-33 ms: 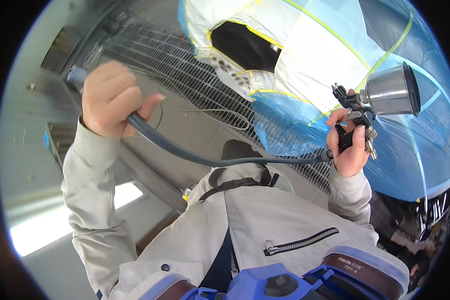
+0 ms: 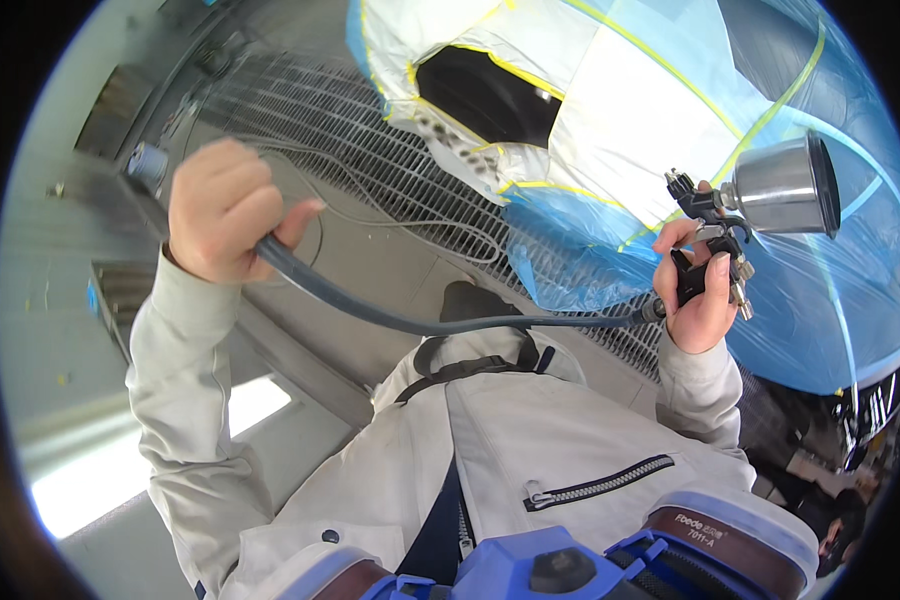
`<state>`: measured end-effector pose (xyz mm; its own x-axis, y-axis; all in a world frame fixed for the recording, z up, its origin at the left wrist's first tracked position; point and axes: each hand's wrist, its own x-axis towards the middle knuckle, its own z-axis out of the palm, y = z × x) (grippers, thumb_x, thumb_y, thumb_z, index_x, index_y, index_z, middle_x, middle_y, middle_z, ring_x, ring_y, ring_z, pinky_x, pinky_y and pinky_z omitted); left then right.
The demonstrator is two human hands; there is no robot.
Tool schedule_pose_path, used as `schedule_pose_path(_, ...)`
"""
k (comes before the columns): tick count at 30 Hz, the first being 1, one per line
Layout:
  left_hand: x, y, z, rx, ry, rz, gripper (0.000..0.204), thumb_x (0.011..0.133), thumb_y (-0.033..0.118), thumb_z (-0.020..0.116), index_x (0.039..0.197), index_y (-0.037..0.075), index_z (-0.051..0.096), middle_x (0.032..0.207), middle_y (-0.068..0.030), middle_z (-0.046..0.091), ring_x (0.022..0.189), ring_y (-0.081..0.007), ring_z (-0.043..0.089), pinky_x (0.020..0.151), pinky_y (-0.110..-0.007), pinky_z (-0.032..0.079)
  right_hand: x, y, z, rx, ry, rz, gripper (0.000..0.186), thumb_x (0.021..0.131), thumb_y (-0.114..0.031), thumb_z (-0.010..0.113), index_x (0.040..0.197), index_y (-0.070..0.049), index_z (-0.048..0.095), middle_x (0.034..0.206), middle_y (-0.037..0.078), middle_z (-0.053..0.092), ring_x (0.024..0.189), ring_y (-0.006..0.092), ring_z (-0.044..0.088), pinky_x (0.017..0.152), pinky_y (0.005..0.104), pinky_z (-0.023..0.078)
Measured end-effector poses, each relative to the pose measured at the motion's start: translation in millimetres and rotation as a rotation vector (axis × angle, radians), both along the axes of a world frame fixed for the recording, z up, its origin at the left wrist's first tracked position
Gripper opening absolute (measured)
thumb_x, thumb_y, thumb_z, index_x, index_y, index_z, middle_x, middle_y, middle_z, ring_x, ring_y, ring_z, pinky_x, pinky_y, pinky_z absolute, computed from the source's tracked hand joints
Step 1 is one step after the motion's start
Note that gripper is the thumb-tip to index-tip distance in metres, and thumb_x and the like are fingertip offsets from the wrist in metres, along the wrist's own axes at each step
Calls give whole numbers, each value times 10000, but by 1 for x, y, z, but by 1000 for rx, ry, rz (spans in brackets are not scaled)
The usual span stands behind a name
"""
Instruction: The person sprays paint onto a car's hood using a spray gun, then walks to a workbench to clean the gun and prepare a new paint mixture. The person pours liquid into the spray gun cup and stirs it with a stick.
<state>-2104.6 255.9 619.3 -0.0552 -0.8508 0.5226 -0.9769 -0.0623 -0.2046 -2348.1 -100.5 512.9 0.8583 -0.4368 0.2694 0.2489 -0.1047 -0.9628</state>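
Note:
My left hand (image 2: pixel 225 210) is closed around a dark grey air hose (image 2: pixel 390 318) at the left, its thumb sticking out to the right. The hose sags across in front of me to a fitting under a spray gun (image 2: pixel 708 212) on the right. My right hand (image 2: pixel 698 300) grips that gun by its black handle, fingers up by the trigger. A silver cup (image 2: pixel 775 185) with a dark lid is mounted on the gun, lying sideways in the picture. A blue respirator (image 2: pixel 510 560) fills the bottom edge, over my light jacket.
A vehicle body masked with white paper (image 2: pixel 630 100), blue plastic (image 2: pixel 820 300) and yellow tape stands at upper right, around a dark opening (image 2: pixel 485 95). A metal floor grating (image 2: pixel 340 110) has a pale hose (image 2: pixel 410 225) across it. A wall (image 2: pixel 70 250) with a lit strip is at left.
My left hand has dropped very slightly with the hose in it. My right hand and the spray gun are nearly where they were.

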Motion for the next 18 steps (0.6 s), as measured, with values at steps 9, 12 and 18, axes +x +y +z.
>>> schedule_pose_path(9,221,68,-128,259,400,268,402,753,100,811,618,74,433,590,-108,429,537,-342,470,513,-458,353,171,35,-71,107,-94,-185,573,1072,-468,495,1270,70,492,1074,239,654,469,68,435,461,227,369)
schedule_pose_path(12,265,86,-166,339,469,299,379,761,104,815,626,80,462,614,-127,464,573,-358,501,537,-471,369,191,57,-78,143,-22,-296,882,1026,-551,567,1550,115,320,1054,209,663,499,57,435,482,217,376)
schedule_pose_path(18,352,114,-250,471,665,331,376,747,138,846,653,57,491,642,-137,511,606,-394,528,555,-493,388,211,103,-102,275,-14,-488,1002,956,-776,486,1494,66,407,1075,247,643,492,81,451,472,222,377)
